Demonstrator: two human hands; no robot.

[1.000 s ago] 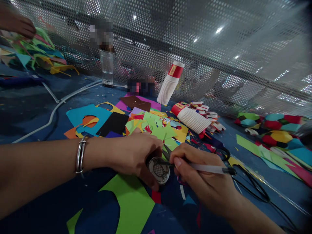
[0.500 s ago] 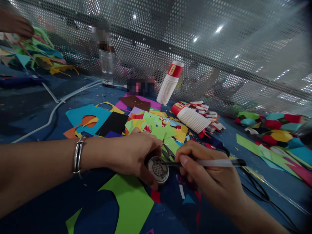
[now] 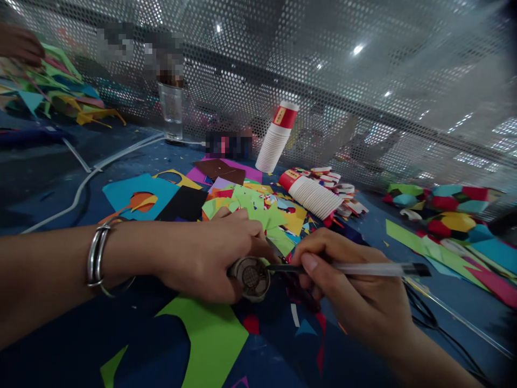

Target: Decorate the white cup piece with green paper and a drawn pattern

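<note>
My left hand [image 3: 205, 256], with a metal bangle [image 3: 98, 255] on the wrist, grips a small round disc [image 3: 252, 276] that carries a drawn black grid pattern. My right hand [image 3: 347, 293] holds a pen [image 3: 363, 268] with a clear barrel and a black cap end; its tip rests against the disc's right edge. Both hands sit low over the blue table, just in front of a heap of coloured paper scraps [image 3: 258, 207]. Scissors lie partly hidden behind the disc and the fingers.
A green paper sheet [image 3: 210, 339] lies under my left hand. A standing stack of paper cups [image 3: 277, 137] and a fallen stack [image 3: 313, 194] are behind. A glass [image 3: 172, 110], white cable [image 3: 86, 178], black cable [image 3: 428, 318], perforated metal screen and another person's hand [image 3: 20, 43] far left.
The disc has tilted flatter and shifted slightly left in my left hand. The pen has swung lower, nearer to level, and my left arm has drawn back to the left.
</note>
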